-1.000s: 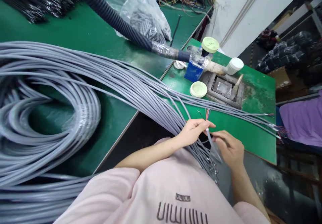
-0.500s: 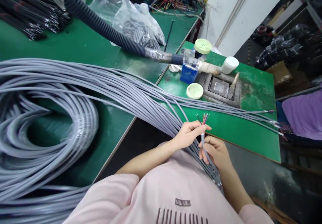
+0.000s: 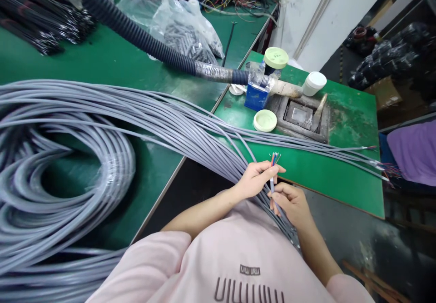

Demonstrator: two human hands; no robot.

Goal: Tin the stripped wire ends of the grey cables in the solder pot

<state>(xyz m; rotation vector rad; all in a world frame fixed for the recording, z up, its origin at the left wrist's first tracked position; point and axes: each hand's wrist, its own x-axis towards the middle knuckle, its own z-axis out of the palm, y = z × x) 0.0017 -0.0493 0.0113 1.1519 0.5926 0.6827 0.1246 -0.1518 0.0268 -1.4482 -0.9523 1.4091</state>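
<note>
We see a spatula [image 3: 319, 113] on the solder pot [image 3: 300, 114], a lid [image 3: 265, 121] left of it, a coil [image 3: 114, 171] far left of it, a tub [image 3: 314, 83] behind it, and cables [image 3: 289, 141] before it.

1. White wall [image 3: 306, 10]: datum; a narrow strip [image 3: 323, 10] runs along its face.
2. Large desk [image 3: 112, 57]: green top, left of the wall, surface reflecting light.
3. Small desk [image 3: 316, 176]: green top, in front of the wall.
4. Grey floor [image 3: 344, 235]: nearer than the wall, pale-marked.
5. Cardboard box [image 3: 386, 93]: right of the wall.
</note>
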